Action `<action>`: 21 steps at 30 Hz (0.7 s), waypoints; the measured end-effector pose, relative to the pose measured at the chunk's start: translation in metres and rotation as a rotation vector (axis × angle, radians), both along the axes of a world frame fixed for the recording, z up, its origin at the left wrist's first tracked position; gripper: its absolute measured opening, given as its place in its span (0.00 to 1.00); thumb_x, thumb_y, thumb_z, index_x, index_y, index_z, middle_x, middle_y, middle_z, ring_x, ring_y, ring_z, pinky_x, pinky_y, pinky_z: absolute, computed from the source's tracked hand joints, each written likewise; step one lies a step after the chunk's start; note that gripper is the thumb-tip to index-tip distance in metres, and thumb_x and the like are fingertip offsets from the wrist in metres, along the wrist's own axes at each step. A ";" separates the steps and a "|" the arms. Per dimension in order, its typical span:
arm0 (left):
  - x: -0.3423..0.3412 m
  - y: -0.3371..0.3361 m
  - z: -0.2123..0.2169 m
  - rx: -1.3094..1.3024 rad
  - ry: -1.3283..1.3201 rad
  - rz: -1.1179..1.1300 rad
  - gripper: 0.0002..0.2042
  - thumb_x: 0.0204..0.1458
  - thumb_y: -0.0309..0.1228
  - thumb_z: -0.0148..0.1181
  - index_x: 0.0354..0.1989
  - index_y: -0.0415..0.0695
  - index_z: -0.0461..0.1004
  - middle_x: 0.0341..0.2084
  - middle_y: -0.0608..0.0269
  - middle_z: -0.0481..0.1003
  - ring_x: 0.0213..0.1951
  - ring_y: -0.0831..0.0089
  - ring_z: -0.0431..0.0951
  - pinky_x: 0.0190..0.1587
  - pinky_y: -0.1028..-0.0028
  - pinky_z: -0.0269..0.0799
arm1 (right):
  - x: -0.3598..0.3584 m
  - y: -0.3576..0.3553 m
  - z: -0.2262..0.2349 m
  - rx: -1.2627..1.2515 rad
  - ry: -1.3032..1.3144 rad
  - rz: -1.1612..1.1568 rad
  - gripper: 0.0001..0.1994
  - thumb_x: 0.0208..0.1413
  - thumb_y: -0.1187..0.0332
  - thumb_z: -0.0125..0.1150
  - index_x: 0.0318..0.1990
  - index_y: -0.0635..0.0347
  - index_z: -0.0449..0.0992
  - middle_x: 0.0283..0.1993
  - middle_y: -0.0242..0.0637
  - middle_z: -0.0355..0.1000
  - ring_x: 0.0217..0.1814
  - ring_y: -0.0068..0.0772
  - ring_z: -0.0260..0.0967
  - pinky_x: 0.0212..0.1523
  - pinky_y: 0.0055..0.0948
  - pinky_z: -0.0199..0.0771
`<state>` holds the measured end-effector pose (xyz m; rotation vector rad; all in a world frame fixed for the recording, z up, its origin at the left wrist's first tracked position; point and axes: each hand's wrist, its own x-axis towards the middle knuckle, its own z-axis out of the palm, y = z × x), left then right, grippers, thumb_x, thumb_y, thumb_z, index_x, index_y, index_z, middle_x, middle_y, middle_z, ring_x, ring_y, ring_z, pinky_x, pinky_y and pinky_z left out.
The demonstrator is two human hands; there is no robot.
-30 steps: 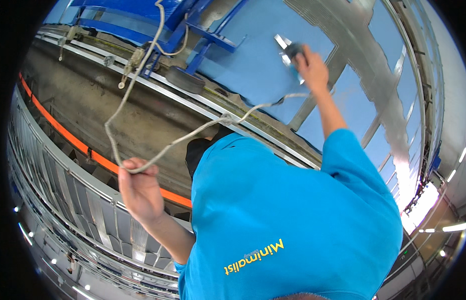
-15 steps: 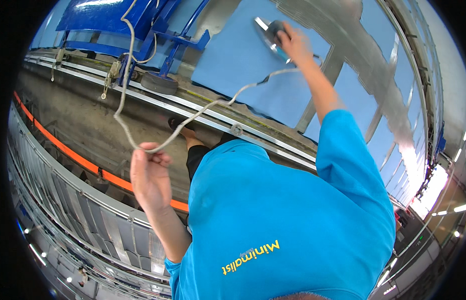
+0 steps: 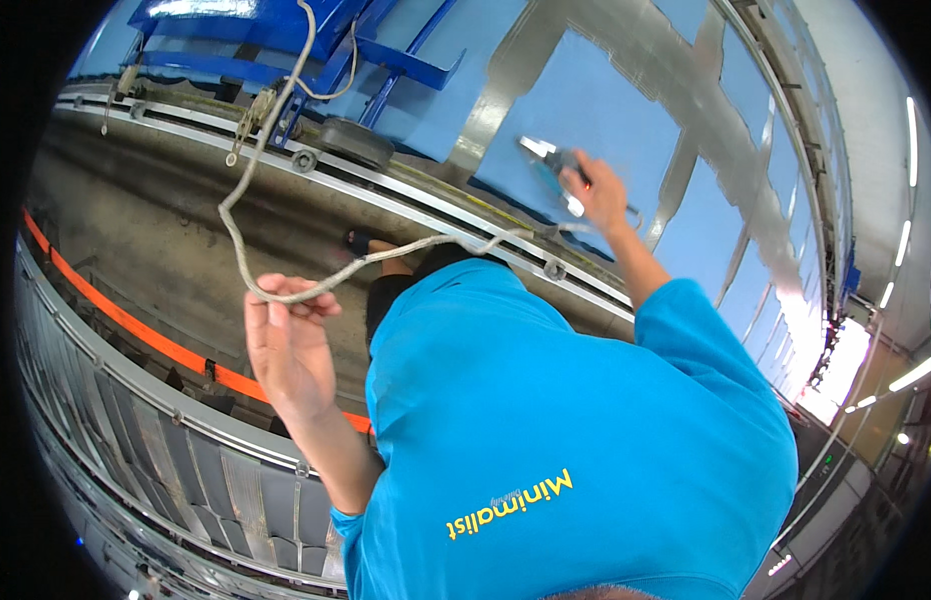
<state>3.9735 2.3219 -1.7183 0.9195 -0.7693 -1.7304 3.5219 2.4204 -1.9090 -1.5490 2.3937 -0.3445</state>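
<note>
My right hand (image 3: 603, 192) is wrapped around a hand iron (image 3: 558, 163) with a dark body and shiny metal edges. The iron is over a light blue flat panel (image 3: 606, 105), which looks like fabric, on a long grey table (image 3: 676, 95); motion blurs it slightly, and whether it touches the panel is unclear. A pale, thick cord (image 3: 236, 228) hangs from the upper left, dips through my left hand (image 3: 293, 350) and runs toward the iron. The left fingers are curled under the cord with the thumb alongside, well away from the table.
A blue metal carriage (image 3: 416, 68) with a dark wheel (image 3: 356, 143) stands over the table at upper left. Metal rails (image 3: 206, 140) edge the table's near side. Behind me, an orange strip (image 3: 136, 325) runs along another long table. More blue panels (image 3: 741, 85) lie farther right.
My right hand has drawn the iron toward the panel's near edge. The left hand still holds the cord, slightly farther left. The view has shifted, with the carriage appearing farther right.
</note>
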 end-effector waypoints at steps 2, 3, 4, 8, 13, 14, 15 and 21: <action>0.026 -0.022 0.000 0.012 0.034 -0.022 0.14 0.67 0.35 0.49 0.55 0.41 0.66 0.39 0.58 0.72 0.40 0.70 0.70 0.45 0.68 0.66 | 0.033 0.014 0.024 0.069 -0.139 0.073 0.21 0.56 0.53 0.63 0.55 0.49 0.77 0.38 0.46 0.76 0.40 0.51 0.74 0.40 0.43 0.73; 0.040 -0.032 -0.001 0.015 0.051 -0.045 0.13 0.67 0.35 0.49 0.55 0.42 0.66 0.39 0.58 0.72 0.40 0.70 0.70 0.45 0.67 0.66 | 0.045 0.011 0.028 0.093 -0.216 0.103 0.20 0.56 0.54 0.64 0.54 0.50 0.78 0.39 0.46 0.76 0.40 0.51 0.74 0.40 0.42 0.74; 0.051 -0.042 -0.002 0.019 0.066 -0.065 0.13 0.66 0.35 0.49 0.54 0.42 0.67 0.39 0.58 0.72 0.41 0.70 0.70 0.46 0.67 0.65 | 0.053 0.000 0.029 0.035 -0.189 0.086 0.20 0.56 0.55 0.65 0.53 0.51 0.78 0.39 0.46 0.76 0.39 0.51 0.74 0.40 0.42 0.74; 0.076 -0.075 -0.008 0.050 0.116 -0.122 0.12 0.67 0.34 0.49 0.53 0.42 0.68 0.40 0.57 0.73 0.40 0.68 0.72 0.45 0.66 0.66 | 0.071 -0.071 0.043 -0.093 -0.143 0.017 0.20 0.57 0.55 0.65 0.52 0.57 0.78 0.40 0.49 0.77 0.41 0.52 0.75 0.43 0.41 0.74; 0.096 -0.120 -0.003 0.065 0.152 -0.031 0.11 0.66 0.31 0.49 0.50 0.38 0.70 0.39 0.52 0.75 0.37 0.67 0.75 0.44 0.66 0.70 | 0.067 -0.201 0.029 -0.230 -0.088 0.037 0.20 0.57 0.55 0.64 0.51 0.58 0.78 0.40 0.53 0.76 0.43 0.54 0.74 0.46 0.43 0.73; 0.101 -0.128 -0.002 0.064 0.135 -0.021 0.10 0.66 0.31 0.49 0.49 0.38 0.70 0.39 0.52 0.75 0.37 0.67 0.75 0.44 0.66 0.70 | 0.060 -0.229 0.024 -0.264 -0.039 0.056 0.20 0.57 0.55 0.64 0.51 0.58 0.78 0.40 0.53 0.76 0.43 0.55 0.74 0.45 0.43 0.73; 0.104 -0.137 0.000 0.064 0.115 -0.012 0.10 0.66 0.31 0.49 0.49 0.38 0.70 0.39 0.52 0.75 0.37 0.66 0.75 0.44 0.66 0.70 | 0.052 -0.256 0.016 -0.298 0.006 0.072 0.20 0.57 0.55 0.63 0.51 0.59 0.77 0.40 0.53 0.76 0.43 0.55 0.74 0.45 0.43 0.73; 0.126 -0.182 0.024 0.041 -0.052 -0.044 0.08 0.67 0.31 0.49 0.48 0.40 0.68 0.43 0.56 0.72 0.41 0.69 0.72 0.45 0.69 0.66 | 0.003 -0.392 -0.007 -0.236 0.019 0.041 0.21 0.59 0.53 0.59 0.51 0.59 0.77 0.43 0.55 0.76 0.47 0.60 0.73 0.47 0.45 0.73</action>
